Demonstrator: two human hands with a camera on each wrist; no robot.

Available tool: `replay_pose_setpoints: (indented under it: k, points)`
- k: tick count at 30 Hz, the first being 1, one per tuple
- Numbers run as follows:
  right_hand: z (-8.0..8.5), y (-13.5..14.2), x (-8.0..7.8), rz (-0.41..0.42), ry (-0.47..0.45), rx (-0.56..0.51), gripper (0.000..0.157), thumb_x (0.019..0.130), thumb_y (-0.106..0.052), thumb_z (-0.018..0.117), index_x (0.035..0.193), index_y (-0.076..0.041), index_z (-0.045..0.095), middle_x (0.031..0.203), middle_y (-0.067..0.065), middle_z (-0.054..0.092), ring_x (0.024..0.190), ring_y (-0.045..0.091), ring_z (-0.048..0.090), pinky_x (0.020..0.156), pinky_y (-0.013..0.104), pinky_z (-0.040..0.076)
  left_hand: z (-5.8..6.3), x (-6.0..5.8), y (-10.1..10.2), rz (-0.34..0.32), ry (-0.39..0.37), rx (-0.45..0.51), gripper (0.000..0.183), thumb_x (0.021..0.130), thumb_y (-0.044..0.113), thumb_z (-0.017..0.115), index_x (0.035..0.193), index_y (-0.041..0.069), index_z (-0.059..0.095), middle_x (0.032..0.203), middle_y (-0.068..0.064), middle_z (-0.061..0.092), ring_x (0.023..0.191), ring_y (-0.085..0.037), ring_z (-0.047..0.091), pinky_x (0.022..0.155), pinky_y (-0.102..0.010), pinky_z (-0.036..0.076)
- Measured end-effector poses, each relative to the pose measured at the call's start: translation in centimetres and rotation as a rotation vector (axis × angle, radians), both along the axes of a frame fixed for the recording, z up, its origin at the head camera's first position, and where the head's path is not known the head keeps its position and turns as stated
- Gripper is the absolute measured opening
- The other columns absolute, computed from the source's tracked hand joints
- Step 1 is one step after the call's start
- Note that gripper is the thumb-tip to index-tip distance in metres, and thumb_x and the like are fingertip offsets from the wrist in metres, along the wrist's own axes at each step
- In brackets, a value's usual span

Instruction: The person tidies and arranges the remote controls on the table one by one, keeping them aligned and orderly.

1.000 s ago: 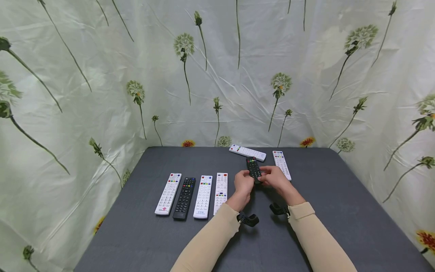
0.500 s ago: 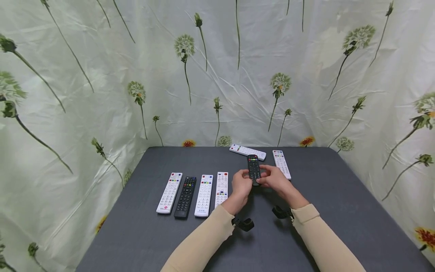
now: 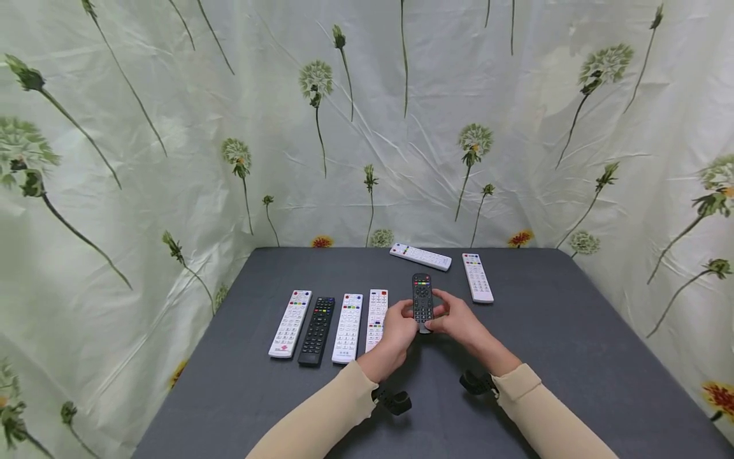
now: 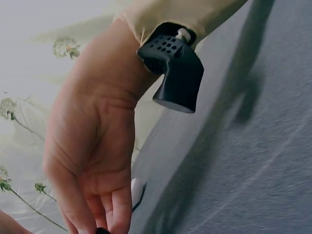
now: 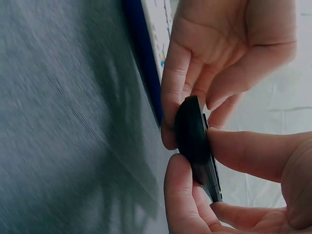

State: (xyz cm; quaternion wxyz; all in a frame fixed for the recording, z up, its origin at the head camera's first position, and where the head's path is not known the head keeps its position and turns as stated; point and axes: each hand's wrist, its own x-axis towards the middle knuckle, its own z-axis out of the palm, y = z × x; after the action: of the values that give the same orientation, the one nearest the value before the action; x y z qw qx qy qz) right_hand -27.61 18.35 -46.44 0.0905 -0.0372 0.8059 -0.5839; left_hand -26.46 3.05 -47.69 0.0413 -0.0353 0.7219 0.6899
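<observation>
Remote (image 3: 422,298) pinched by both hands (image 3: 460,319) shows its underside (image 5: 189,131) only from right wrist; six others (image 3: 346,328), two near table's (image 3: 550,357) far edge.

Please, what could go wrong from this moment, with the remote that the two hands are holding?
The held black remote might slip or tip: the left hand and right hand grip it around its lower part, leaving its top end unsupported. Also, the left hand could knock the row's rightmost white remote, which it partly covers in the head view.
</observation>
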Motion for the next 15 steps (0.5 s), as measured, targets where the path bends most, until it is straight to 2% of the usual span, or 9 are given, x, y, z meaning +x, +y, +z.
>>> replay_pose_setpoints:
  k: [5, 9, 15]
  points:
    - [-0.7, -1.0, 0.6, 0.029, 0.009, 0.016, 0.086, 0.081, 0.006, 0.072, 0.155, 0.004, 0.027, 0.102, 0.022, 0.061, 0.083, 0.022, 0.065, 0.075, 0.035, 0.056, -0.1, 0.8, -0.8, -0.008, -0.026, 0.033, 0.059, 0.081, -0.016, 0.049, 0.139, -0.006, 0.054, 0.114, -0.015, 0.061, 0.097, -0.021, 0.057, 0.079, -0.031, 0.049]
    - [-1.2, -1.8, 0.9, 0.012, 0.005, 0.038, 0.086, 0.079, 0.005, 0.074, 0.154, 0.001, 0.031, 0.098, 0.018, 0.062, 0.079, 0.021, 0.063, 0.07, 0.033, 0.054, 0.0, 1.4, -1.3, -0.015, -0.045, 0.067, 0.06, 0.079, -0.016, 0.047, 0.139, -0.008, 0.053, 0.117, -0.016, 0.062, 0.1, -0.022, 0.057, 0.083, -0.033, 0.048]
    - [-1.8, -2.8, 1.4, 0.004, 0.01, 0.06, 0.088, 0.076, 0.006, 0.075, 0.153, 0.003, 0.034, 0.093, 0.015, 0.064, 0.074, 0.02, 0.062, 0.065, 0.032, 0.05, 0.0, 2.5, -1.8, -0.023, -0.073, 0.128, 0.064, 0.077, -0.013, 0.049, 0.142, -0.009, 0.05, 0.134, -0.019, 0.059, 0.115, -0.026, 0.057, 0.097, -0.041, 0.046]
